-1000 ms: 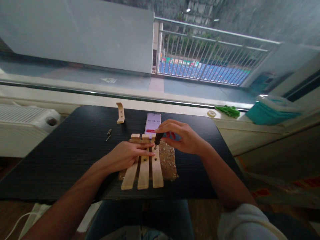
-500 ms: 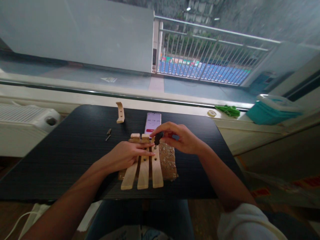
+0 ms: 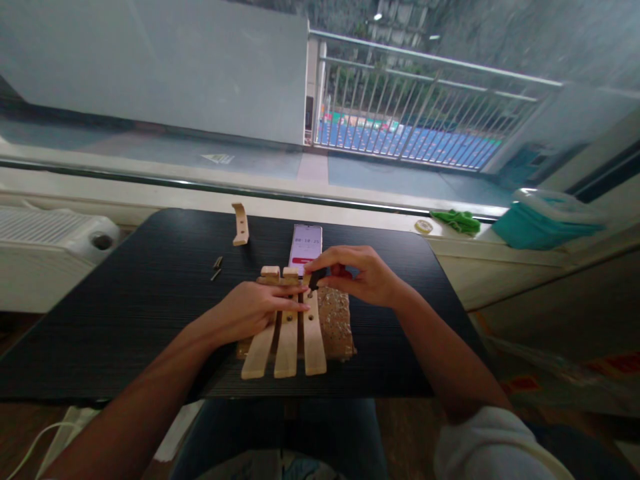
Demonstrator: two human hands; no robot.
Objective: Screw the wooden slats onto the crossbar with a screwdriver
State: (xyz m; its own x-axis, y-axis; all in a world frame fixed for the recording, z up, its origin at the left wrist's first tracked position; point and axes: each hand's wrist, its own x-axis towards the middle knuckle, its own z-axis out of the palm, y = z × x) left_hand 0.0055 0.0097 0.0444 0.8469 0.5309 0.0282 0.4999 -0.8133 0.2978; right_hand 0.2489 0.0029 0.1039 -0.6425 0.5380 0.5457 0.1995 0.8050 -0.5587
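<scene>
My right hand pinches the black handle of a short screwdriver. Its tip is at the upper hole of the rightmost curved wooden hook. My left hand lies flat, index and middle fingers spread and stretched onto that hook, on either side of the upper hole. Under the same hand are a middle wooden hook and a left wooden hook, partly covered. All three hooks lie side by side on a brown, rough-surfaced block.
A lit phone with a timer lies behind the block. Another wooden hook stands at the back left of the black table, with several screws nearby. A tape roll, green cloth and teal bin sit on the sill.
My right hand has shifted slightly and its fingers have turned around the screwdriver handle, which now shows less. My left hand and the hooks have stayed in place.
</scene>
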